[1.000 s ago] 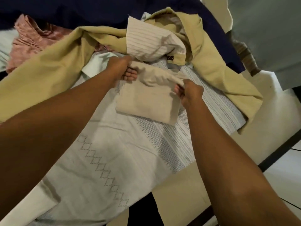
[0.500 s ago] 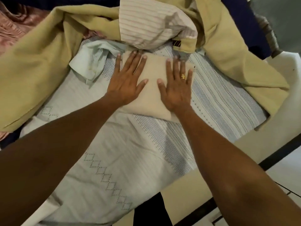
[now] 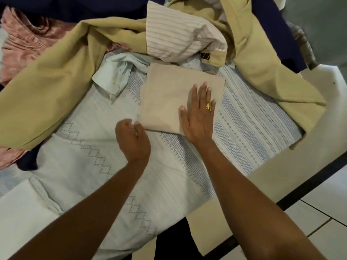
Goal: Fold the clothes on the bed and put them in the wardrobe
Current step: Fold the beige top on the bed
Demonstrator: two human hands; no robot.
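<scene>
A folded beige cloth (image 3: pixel 169 94) lies flat on the patterned white bed sheet (image 3: pixel 90 151). My right hand (image 3: pixel 199 115), wearing a gold ring, presses flat on the cloth's right half with straight fingers. My left hand (image 3: pixel 133 139) sits on the sheet at the cloth's near-left corner. Its fingers are loosely curled, the fingertips beside the cloth's edge, and it holds nothing. Unfolded clothes lie behind: a mustard-yellow garment (image 3: pixel 56 87), a striped white shirt (image 3: pixel 180 38) and a pale blue shirt (image 3: pixel 116 76).
A pink garment (image 3: pixel 24 44) and navy fabric (image 3: pixel 90 8) lie at the back left. The cream bed frame (image 3: pixel 281 177) runs along the right, with tiled floor (image 3: pixel 326 212) beyond it. No wardrobe is in view.
Both hands first pulled a fold over the beige cloth, then pressed it flat. Now my left hand has drawn back off the cloth to its near-left corner, while my right hand stays pressed on it.
</scene>
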